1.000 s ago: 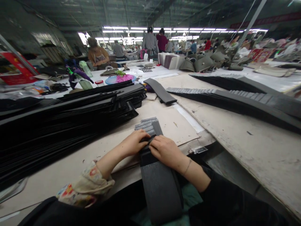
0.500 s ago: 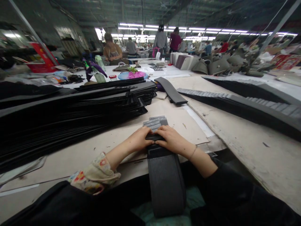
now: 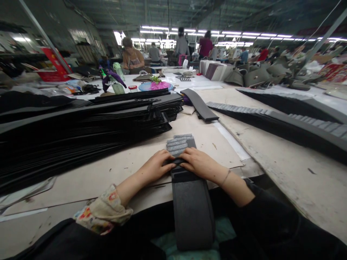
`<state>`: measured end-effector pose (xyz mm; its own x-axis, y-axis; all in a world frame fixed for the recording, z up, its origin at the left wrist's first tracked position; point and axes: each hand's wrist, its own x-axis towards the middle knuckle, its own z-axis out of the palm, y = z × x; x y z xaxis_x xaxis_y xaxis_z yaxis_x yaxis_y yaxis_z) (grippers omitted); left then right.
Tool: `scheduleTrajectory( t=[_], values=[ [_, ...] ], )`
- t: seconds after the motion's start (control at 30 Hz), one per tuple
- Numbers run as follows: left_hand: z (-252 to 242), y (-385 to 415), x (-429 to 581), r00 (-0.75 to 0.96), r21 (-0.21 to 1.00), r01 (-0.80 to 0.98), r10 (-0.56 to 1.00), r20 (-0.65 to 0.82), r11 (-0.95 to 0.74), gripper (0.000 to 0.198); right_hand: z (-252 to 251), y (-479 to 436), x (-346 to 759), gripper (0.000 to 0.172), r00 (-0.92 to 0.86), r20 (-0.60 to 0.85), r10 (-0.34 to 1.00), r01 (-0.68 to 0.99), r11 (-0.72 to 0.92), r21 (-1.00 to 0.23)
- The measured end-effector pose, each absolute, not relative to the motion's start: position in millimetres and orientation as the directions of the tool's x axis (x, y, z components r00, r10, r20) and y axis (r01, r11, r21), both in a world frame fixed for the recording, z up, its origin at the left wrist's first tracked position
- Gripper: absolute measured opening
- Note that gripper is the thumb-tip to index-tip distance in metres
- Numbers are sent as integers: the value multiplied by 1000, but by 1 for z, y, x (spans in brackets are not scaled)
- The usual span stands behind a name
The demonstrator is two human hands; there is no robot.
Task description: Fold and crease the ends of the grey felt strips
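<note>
Fanned grey strip stack [image 3: 192, 206] overhangs desk [image 3: 108, 169] edge into lap: looks light, bendy, slide-prone; left hand [image 3: 155, 168], right hand [image 3: 199, 164] press on top, grip closure untellable; best pinched by long edges.

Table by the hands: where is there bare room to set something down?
Free: the cardboard between the fanned strips and the white tape; the table between that tape and the long strip rows; a band beside the left hand, on the near side of the black sheets. Crowded: the far end, and where the left hand meets the right hand.
</note>
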<state>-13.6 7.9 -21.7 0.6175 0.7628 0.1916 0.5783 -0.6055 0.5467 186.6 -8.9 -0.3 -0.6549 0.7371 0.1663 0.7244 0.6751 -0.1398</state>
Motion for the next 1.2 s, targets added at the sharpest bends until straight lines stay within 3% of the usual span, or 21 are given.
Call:
scheduleTrajectory(
  t=[0.13, 0.27, 0.43, 0.6, 0.77, 0.87, 1.2],
  values=[
    [-26, 2, -20, 562, 552, 612, 802, 200, -567, 19, -1, -7, 186, 23, -688, 153, 710, 699, 704, -126],
    [-26, -2, -20, 601, 470, 629, 771, 211, -620, 19, -2, -5, 185, 29, -750, 154, 643, 639, 765, -79],
    [-29, -13, -25, 636, 409, 644, 750, 184, -646, 26, -3, -6, 186, 30, -741, 163, 651, 647, 758, -85],
    [-34, -21, -32, 577, 469, 655, 793, 195, -592, 29, -6, -10, 187, 27, -702, 214, 679, 666, 733, -140],
    [-18, 5, -30, 522, 550, 686, 849, 83, -476, 19, -7, -13, 187, 28, -677, 232, 699, 673, 715, -190],
    [-13, 22, -23, 450, 493, 741, 882, 141, -457, 20, -8, -16, 187, 28, -653, 238, 719, 693, 694, -194],
    [-14, 16, -3, 511, 289, 781, 832, 214, -554, 19, -11, -24, 186, 26, -606, 271, 748, 730, 658, -183]
  ],
)
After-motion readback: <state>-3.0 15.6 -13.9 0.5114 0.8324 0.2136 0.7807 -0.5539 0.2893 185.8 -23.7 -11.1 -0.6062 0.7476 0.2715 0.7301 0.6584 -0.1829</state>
